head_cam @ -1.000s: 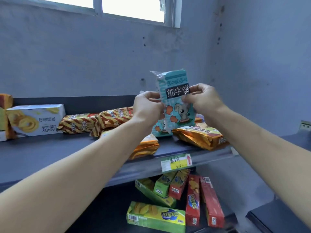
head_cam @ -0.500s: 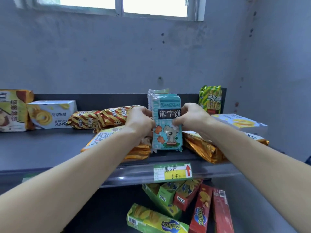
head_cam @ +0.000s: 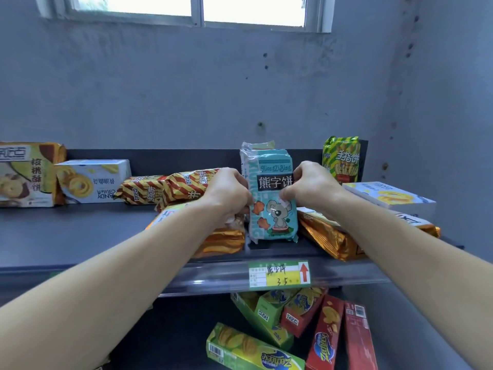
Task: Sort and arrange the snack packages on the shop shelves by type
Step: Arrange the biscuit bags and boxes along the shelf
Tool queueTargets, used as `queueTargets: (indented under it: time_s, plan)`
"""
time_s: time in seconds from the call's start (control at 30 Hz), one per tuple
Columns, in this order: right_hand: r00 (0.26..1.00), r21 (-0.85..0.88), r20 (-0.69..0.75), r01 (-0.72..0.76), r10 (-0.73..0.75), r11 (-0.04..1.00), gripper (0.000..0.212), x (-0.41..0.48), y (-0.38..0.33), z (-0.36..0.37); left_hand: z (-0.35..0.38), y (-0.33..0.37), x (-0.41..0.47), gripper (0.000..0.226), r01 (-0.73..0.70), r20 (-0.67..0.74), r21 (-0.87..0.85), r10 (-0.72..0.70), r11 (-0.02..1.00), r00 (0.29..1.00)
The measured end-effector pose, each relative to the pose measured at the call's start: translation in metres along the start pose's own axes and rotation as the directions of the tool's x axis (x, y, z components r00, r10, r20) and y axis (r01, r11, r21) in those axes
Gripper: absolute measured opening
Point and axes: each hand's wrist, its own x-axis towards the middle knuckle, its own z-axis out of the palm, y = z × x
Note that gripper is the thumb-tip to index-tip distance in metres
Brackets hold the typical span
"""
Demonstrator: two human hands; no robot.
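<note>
Standing teal bear-biscuit pack (head_cam: 272, 206) upright near shelf (head_cam: 80, 236) front edge, left hand (head_cam: 229, 193) and right hand (head_cam: 309, 186) pinching its sides. Next, probably: release once steady, square against matching pack behind.

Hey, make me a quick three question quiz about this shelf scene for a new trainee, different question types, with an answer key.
1. True or false: the teal bear-print biscuit packet stands upright on the dark grey upper shelf.
2. Which hands grip that packet? A) left hand only B) right hand only C) both
3. Fill in: the green and yellow price label carries a red ____ pointing up.

Key: 1 true; 2 C; 3 arrow
</note>
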Motion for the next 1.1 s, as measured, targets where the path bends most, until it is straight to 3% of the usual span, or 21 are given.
queueTargets:
  time_s: [0.1, 0.17, 0.33, 0.43, 0.67, 0.77, 1.1]
  plan:
    - [0.973, -0.12, -0.21, 0.071, -0.095, 0.99, 0.023, -0.002, -0.011, -0.001, -0.01, 0.0, -0.002, 0.019, -0.056, -0.029, 0.013, 0.056, 0.998, 0.998]
    - [0.946, -0.148, -0.268, 0.147, -0.183, 0.978, 0.026, -0.004, -0.025, 0.002, -0.02, 0.001, -0.006, 0.021, -0.129, -0.052, 0.008, 0.129, 0.992, 0.99]
    - [0.904, -0.105, -0.265, 0.32, -0.336, 0.942, 0.025, -0.018, -0.072, 0.033, -0.061, -0.004, -0.023, 0.017, -0.302, -0.076, 0.048, 0.305, 0.952, 0.949]
    - [0.893, -0.079, -0.198, 0.396, -0.404, 0.915, 0.026, -0.028, -0.107, 0.067, -0.102, -0.014, -0.034, 0.016, -0.329, -0.11, 0.094, 0.338, 0.94, 0.935]
    - [0.877, 0.082, -0.03, 0.481, -0.48, 0.873, 0.025, -0.048, -0.191, 0.157, -0.224, -0.059, -0.058, 0.014, -0.243, -0.267, 0.119, 0.267, 0.963, 0.926]
    - [0.873, 0.132, 0.053, 0.475, -0.485, 0.87, 0.021, -0.055, -0.223, 0.199, -0.277, -0.083, -0.07, 0.021, -0.174, -0.34, 0.115, 0.203, 0.978, 0.918]
    - [0.876, 0.162, 0.215, 0.404, -0.432, 0.9, 0.019, -0.072, -0.3, 0.318, -0.426, -0.154, -0.104, 0.013, 0.049, -0.547, 0.09, 0.008, 0.995, 0.837]
